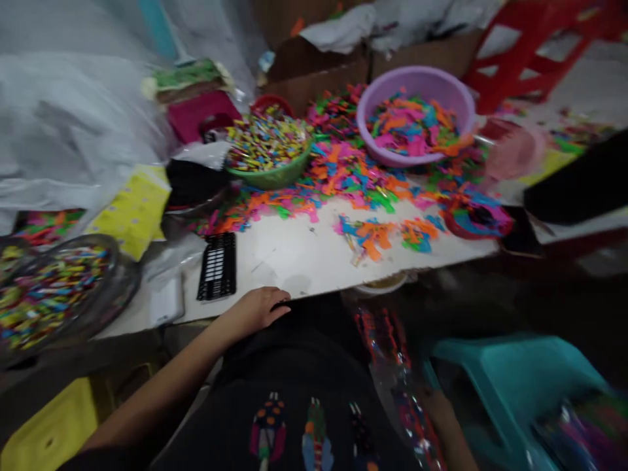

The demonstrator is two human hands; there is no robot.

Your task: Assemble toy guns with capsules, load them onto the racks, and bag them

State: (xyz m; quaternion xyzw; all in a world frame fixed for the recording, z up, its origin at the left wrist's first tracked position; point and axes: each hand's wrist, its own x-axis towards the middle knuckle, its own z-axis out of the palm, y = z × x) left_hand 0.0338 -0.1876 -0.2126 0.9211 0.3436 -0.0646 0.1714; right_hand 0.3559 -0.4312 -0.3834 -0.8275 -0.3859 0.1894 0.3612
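My left hand rests on my dark-clothed lap at the table's front edge. Its thumb stands apart from the fingers, and I see nothing held. Low on the right, my right hand is dim and blurred beside shiny clear plastic packets with red and dark contents. Its fingers are hidden, so whether it grips the packets cannot be told. On the white table, small piles of orange, green and blue plastic pieces lie near the edge. A black slotted tray is left of them, beyond my left hand.
A purple basin and a green bowl of small colourful pieces stand behind a loose heap. At left are a clear tub and a white phone-like object. A teal stool and a yellow stool flank me.
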